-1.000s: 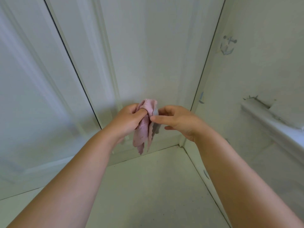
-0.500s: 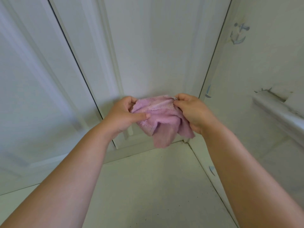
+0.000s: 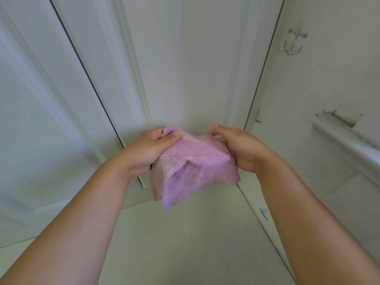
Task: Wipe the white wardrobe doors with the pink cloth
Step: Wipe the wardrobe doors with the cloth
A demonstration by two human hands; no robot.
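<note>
Both hands (image 3: 144,153) (image 3: 242,147), pink cloth (image 3: 191,167) wider now

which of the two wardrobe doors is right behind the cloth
The right-hand door, beside the side wall: the pink cloth is held in front of its lower part. The left door lies beyond the dark gap.

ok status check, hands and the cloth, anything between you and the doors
Left hand grips pink cloth at its top corner; right hand holds the other side. Cloth spread in the air, short of wardrobe doors. Nothing in the way.
</note>
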